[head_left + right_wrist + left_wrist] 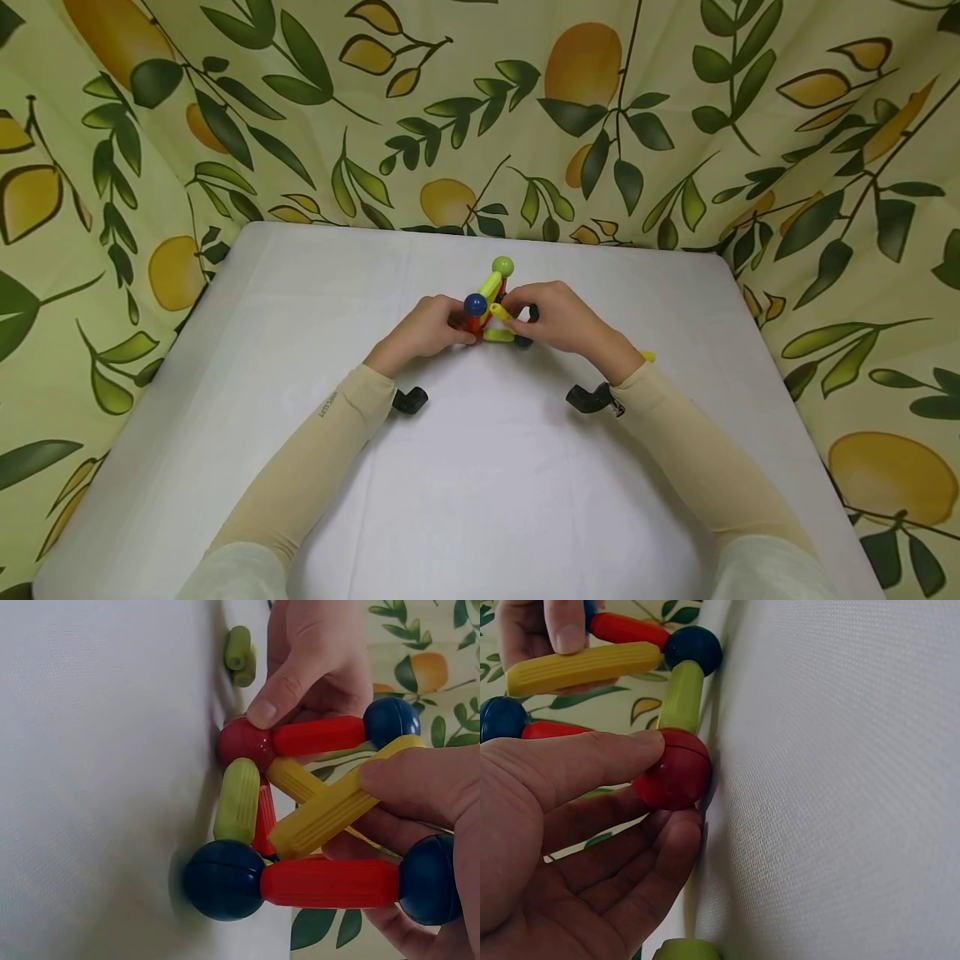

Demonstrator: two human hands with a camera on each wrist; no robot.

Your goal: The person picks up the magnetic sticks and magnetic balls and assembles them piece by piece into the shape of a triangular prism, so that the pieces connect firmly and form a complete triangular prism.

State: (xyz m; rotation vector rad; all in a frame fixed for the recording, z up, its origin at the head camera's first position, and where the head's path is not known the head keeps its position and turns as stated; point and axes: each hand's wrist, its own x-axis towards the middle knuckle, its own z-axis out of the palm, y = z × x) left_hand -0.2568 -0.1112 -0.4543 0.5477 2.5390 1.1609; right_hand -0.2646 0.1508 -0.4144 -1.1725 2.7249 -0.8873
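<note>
A ball-and-rod building toy stands on the white table, between the two hands in the head view. My left hand point(429, 327) grips its red ball point(673, 769) low down, thumb on one side and fingers on the other. A short green rod point(238, 799) joins that ball to a dark blue ball point(223, 880) at the base. Red rods point(330, 883) rise from both to further blue balls. My right hand point(558, 315) pinches a yellow rod point(322, 814), slanting across the frame. Behind it shows a second yellow rod point(292, 778). A green ball point(502, 267) tops the far side.
Two loose green rods point(238, 649) lie on the table beyond the left hand in the right wrist view. A yellow piece point(648, 357) shows beside the right wrist. Curved black pieces point(588, 398) stick out at both wrists. A leaf-patterned curtain point(450, 125) hangs behind the table.
</note>
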